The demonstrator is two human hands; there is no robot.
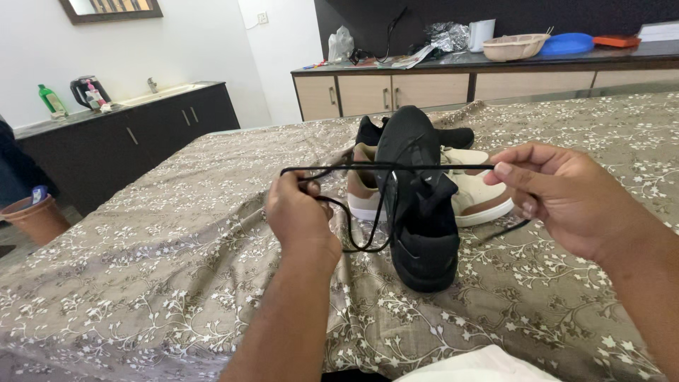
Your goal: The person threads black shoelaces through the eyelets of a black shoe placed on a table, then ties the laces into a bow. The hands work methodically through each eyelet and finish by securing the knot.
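White cloth (pixel 488 366) edges the bottom of the view, nearest the lens. Black sneaker (pixel 419 205) stands heel-toward-camera on the floral bedspread (pixel 163 283), presumably so its eyelets face the person. Left hand (pixel 300 216) is fisted around one run of black shoelace (pixel 396 168); right hand (pixel 566 198) pinches the other end, pulling it taut across the shoe. Beige sneaker (pixel 481 198) lies just behind.

A bed (pixel 177 269) under floral cover carries a black shoe (pixel 417 205), tan-white sneakers (pixel 474 194), perhaps another black shoe (pixel 371 131).
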